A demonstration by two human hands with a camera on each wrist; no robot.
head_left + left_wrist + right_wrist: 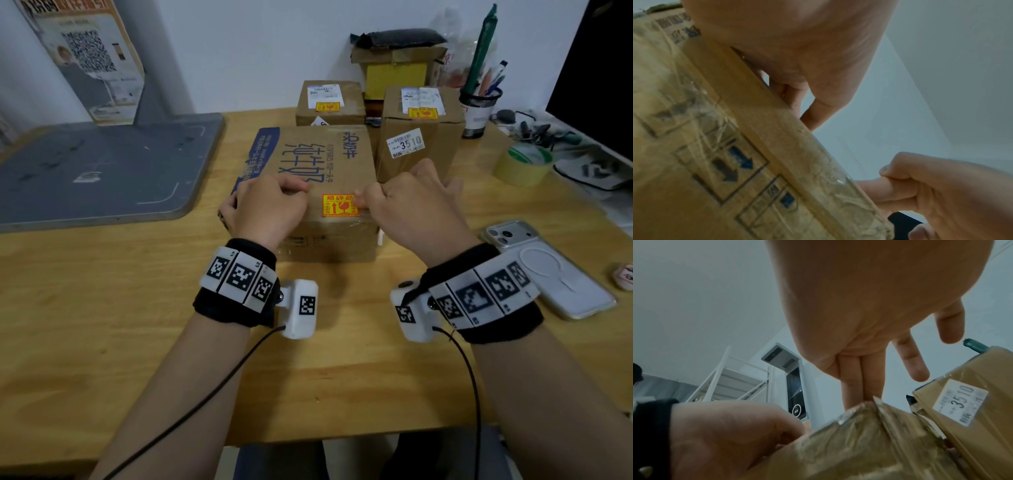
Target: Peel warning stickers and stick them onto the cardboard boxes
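Note:
A big cardboard box [318,161] with blue print stands at the middle of the wooden desk. A yellow and red warning sticker [339,205] lies flat on its top near the front edge. My left hand [274,205] rests on the box's front left corner, fingers curled on top and thumb down the left side. My right hand [407,205] has thumb and forefinger pinched together at the sticker's right edge, with the other fingers spread. The right wrist view shows those fingers [861,382] meeting the box's taped edge [859,451]. The left wrist view shows the box's taped front [694,162].
Behind stand two smaller boxes [330,102] [419,137], each with a sticker on top, and a yellow box [394,78]. At the right are a tape roll [522,166], a pen cup [479,106], a phone [555,270] and a monitor [596,75]. A grey base plate [102,168] lies at the left.

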